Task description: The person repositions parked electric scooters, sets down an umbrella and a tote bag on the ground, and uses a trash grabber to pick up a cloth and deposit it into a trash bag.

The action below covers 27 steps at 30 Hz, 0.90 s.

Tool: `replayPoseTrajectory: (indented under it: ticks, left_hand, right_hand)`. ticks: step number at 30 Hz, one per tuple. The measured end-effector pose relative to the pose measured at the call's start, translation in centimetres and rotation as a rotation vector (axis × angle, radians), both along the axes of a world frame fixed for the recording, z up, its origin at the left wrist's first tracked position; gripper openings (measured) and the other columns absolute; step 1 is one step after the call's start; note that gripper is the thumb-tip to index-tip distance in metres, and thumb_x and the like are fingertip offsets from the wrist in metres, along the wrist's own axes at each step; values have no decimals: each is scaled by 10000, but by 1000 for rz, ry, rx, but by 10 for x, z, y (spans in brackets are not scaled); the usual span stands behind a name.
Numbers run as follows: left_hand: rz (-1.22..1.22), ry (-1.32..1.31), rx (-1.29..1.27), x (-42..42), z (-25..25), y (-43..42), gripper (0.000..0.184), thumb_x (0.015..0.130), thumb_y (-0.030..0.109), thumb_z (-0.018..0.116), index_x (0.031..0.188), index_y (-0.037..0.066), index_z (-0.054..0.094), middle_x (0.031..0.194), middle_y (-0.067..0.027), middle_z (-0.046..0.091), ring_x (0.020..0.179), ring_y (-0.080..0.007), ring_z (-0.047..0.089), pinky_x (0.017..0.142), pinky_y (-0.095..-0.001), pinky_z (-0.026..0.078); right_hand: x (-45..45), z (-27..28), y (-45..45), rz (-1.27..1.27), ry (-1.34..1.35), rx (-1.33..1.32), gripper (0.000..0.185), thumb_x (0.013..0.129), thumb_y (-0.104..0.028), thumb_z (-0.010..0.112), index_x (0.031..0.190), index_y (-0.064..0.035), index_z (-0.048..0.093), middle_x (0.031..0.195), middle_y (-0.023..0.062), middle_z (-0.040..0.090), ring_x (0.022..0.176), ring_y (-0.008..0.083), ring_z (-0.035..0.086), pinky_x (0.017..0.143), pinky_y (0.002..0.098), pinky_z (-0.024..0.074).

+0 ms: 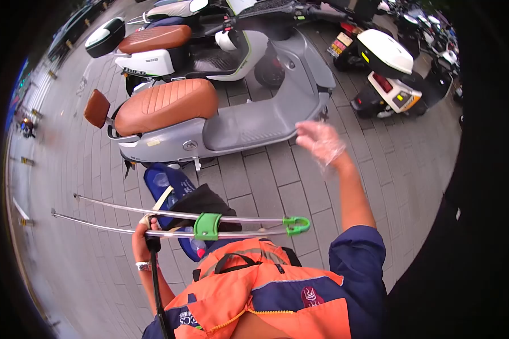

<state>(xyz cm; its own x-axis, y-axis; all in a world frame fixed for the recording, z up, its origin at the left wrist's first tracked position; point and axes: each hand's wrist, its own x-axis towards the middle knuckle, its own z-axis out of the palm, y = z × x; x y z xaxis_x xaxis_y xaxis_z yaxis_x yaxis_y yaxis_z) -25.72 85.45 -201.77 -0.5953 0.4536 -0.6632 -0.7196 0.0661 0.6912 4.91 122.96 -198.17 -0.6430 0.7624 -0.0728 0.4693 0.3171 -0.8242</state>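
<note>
My left hand (142, 242) is closed at the lower left. It grips long metal litter tongs (249, 220) with a green bracket and a green curved end, and a black-handled pole (158, 294) runs down from the same hand. A pale strap passes by its fingers, and a blue bag (167, 179) with clear bottles inside hangs just beyond. How the fingers share these things is partly hidden. My right hand (320, 142), in a thin clear plastic glove, is empty with fingers apart. It is slightly blurred, in front of the footboard of a grey scooter (254, 127) with a brown seat.
Behind the grey scooter stands a white scooter (155, 62) with a brown seat. A scooter with a white top box (385, 50) is parked at the right. Grey paving (260, 175) lies underfoot, and a road with yellow-black posts (27, 161) runs along the left.
</note>
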Motion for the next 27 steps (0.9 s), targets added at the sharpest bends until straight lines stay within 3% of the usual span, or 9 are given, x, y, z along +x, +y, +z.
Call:
replayPoseTrajectory:
  ticks: [3,6,15,20,21,22,23,25,27]
  left_hand:
    - [-19,0,76,7,4,-14,198,732,81,385,848,-32,500,706,-36,516,563,-82,479,514,-207,387]
    - [124,18,-18,11,7,-3,195,730,88,387,841,-29,497,669,-32,502,551,-90,465,512,-216,377]
    - [394,-4,-28,42,-22,11,223,715,135,435,855,-30,492,603,-27,460,511,-132,404,484,-220,348]
    - [393,29,-46,77,2,1,218,716,141,428,851,-15,499,605,-19,459,528,-137,425,509,-223,365]
    - [434,32,-69,89,45,44,218,715,143,427,851,-12,500,604,-20,458,532,-140,429,516,-225,371]
    - [437,32,-76,91,49,52,218,715,143,427,851,-12,500,604,-20,458,532,-140,429,516,-225,371]
    - [456,31,-89,95,19,22,222,714,144,428,852,-14,501,603,-22,462,536,-141,431,521,-228,375]
    - [495,31,-113,104,36,45,229,712,147,429,856,-16,502,603,-25,468,544,-143,435,531,-233,383]
    - [511,27,-94,110,19,26,226,713,140,431,860,-16,504,605,-25,473,549,-140,436,535,-231,386]
  right_hand:
    - [-10,25,40,5,8,268,317,693,-172,617,955,1,568,882,125,601,788,199,594,739,295,461]
    - [-27,36,94,29,-156,910,298,677,-203,628,918,-32,591,906,135,586,878,264,550,801,343,426]
    - [-53,119,208,-112,-952,1294,272,726,-305,557,889,-89,571,927,85,557,932,242,521,803,335,416]
    - [-66,121,272,-37,-1204,746,357,683,-294,621,977,-94,588,1010,103,579,954,241,549,824,340,428]
    - [-68,115,280,-20,-1191,608,392,665,-303,647,986,-83,592,1005,113,584,942,241,560,819,339,432]
    - [-68,120,290,-8,-1325,452,397,647,-286,672,964,-55,604,957,134,600,887,243,585,788,326,447]
    - [-66,123,294,62,-1319,377,382,666,-251,652,917,26,575,638,124,599,548,219,603,523,322,477]
    - [-67,119,297,148,-1334,446,290,687,-230,639,808,30,591,605,110,588,495,197,581,470,326,466]
    - [-88,123,293,109,-1389,191,271,678,-236,633,831,-14,610,740,102,618,651,194,600,599,337,469]
